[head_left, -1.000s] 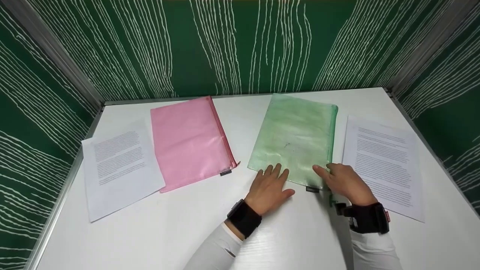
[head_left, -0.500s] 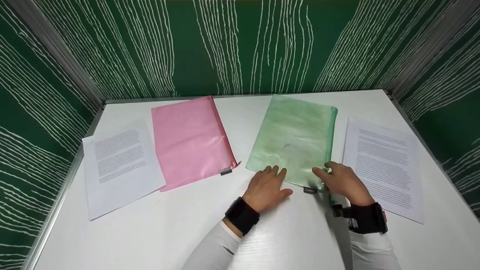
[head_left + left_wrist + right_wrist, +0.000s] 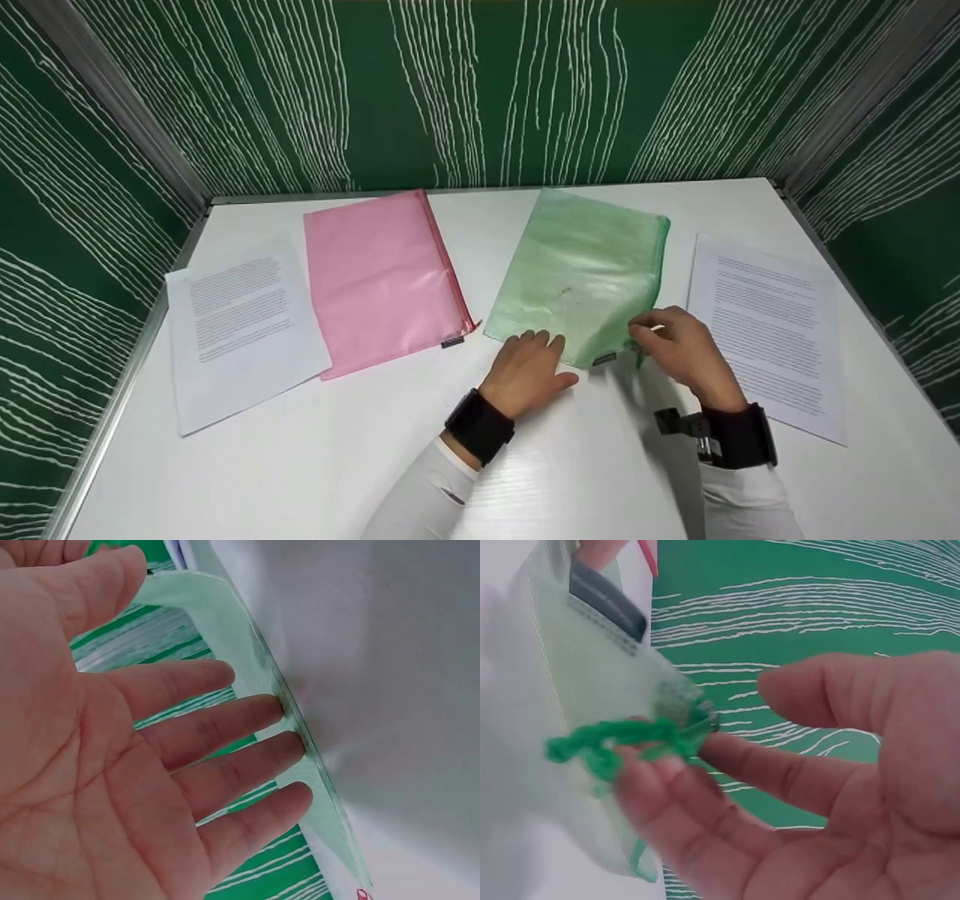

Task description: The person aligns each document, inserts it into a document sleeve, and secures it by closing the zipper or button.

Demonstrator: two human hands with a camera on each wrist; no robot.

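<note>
The green zip pouch (image 3: 581,262) lies on the white table, its near right corner raised and bent. My left hand (image 3: 525,375) rests its straight fingers on the pouch's near edge; in the left wrist view those fingers (image 3: 225,727) are spread along the edge. At the raised corner is my right hand (image 3: 679,349). In the right wrist view its fingers (image 3: 697,817) touch the corner beside a green zipper cord (image 3: 604,741), while the thumb (image 3: 802,694) stands apart from them. A dark tag (image 3: 604,359) sits on the pouch's near edge.
A pink zip pouch (image 3: 375,277) with a red zipper lies to the left. Printed sheets (image 3: 240,360) lie at the far left, against the pink pouch. More printed sheets (image 3: 772,322) lie right of the green pouch. Green walls (image 3: 420,90) with white lines surround the table.
The green pouch's near right corner has come up and folded inward. My right hand has moved slightly up and left with it. The left hand has shifted slightly left.
</note>
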